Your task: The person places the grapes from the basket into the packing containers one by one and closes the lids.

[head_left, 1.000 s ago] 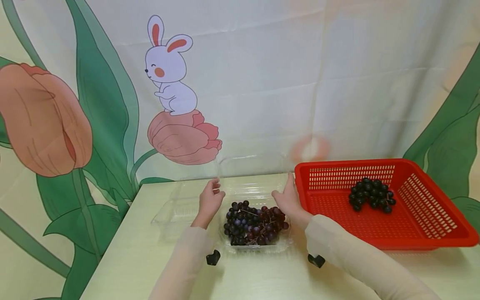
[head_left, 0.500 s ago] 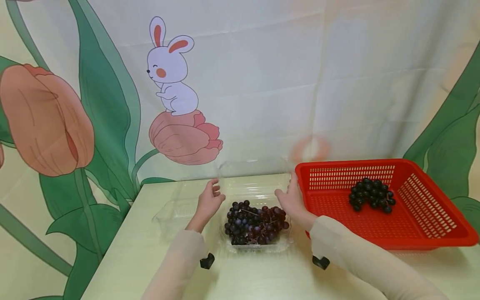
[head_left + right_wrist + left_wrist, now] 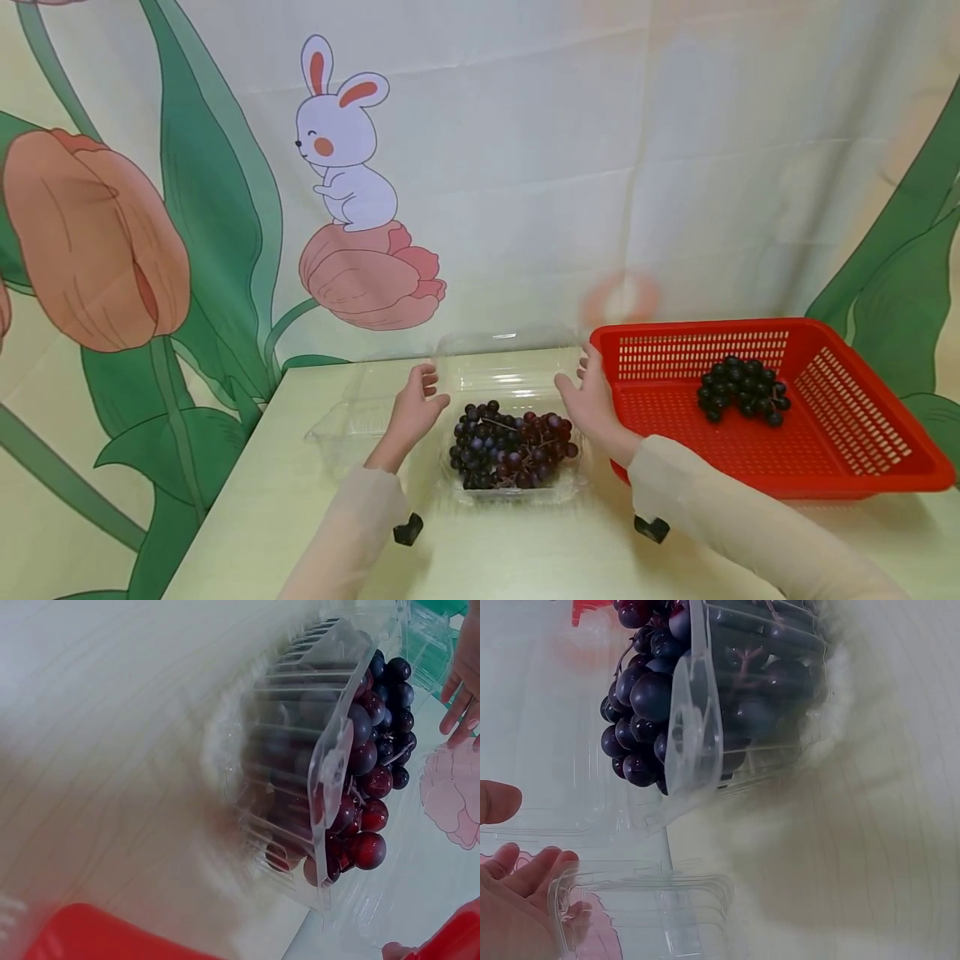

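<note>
In the head view a clear plastic clamshell box (image 3: 517, 495) stands on the table with its lid (image 3: 506, 367) raised at the back. Dark purple grapes (image 3: 476, 446) fill its left side and redder grapes (image 3: 543, 442) its right, heaped above the rim. My left hand (image 3: 411, 410) hovers at the box's back left, fingers loosely bent and nothing in them. On the other side my right hand (image 3: 592, 404) is held between the lid and the red basket, thumb spread from the fingers, holding nothing. Both wrist views show the grapes pressed against the ribbed box walls.
A red plastic basket (image 3: 750, 485) stands at the right, with a bunch of black grapes (image 3: 742, 390) inside. Another clear box (image 3: 352, 421) lies left of my left hand. A printed cloth (image 3: 510, 167) hangs behind the table.
My hands have drawn apart, the left one leftward and the right one rightward. The lid has tilted farther back and its upper edge sits lower. The grapes have not moved.
</note>
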`<control>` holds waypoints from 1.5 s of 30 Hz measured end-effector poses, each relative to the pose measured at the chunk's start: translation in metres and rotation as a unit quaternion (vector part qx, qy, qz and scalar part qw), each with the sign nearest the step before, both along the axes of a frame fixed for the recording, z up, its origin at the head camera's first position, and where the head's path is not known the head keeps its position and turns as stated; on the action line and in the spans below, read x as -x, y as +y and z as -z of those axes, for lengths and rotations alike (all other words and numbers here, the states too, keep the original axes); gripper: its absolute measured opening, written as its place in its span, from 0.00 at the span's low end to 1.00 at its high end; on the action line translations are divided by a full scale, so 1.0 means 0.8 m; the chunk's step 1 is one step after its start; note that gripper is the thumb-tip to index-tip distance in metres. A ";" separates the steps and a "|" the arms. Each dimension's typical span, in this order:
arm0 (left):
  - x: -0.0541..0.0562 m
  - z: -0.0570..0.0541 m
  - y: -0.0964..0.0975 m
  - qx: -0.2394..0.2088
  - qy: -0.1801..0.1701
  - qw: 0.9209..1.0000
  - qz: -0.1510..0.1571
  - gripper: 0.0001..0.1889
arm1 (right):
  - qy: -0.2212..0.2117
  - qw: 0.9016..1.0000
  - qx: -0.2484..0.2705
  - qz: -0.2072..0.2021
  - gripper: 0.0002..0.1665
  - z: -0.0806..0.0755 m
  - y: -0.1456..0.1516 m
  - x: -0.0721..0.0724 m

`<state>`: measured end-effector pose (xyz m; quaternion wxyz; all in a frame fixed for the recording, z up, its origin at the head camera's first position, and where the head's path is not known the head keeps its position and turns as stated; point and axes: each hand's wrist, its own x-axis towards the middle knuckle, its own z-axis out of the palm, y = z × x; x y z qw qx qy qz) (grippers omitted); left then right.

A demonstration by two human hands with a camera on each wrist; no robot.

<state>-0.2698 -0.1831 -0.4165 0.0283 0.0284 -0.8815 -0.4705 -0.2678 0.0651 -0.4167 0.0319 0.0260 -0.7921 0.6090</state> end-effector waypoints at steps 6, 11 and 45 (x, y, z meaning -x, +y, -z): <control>-0.006 0.002 -0.005 0.003 0.022 1.000 0.006 0.25 | 0.002 1.000 0.018 0.002 0.36 0.002 0.002 -0.003; -0.008 0.003 -0.009 0.009 0.025 1.000 0.008 0.22 | -0.006 0.999 0.036 -0.008 0.36 0.000 0.003 -0.010; -0.046 0.008 -0.030 0.089 -0.066 0.986 0.121 0.50 | -0.053 0.996 0.062 -0.039 0.33 0.000 -0.004 -0.069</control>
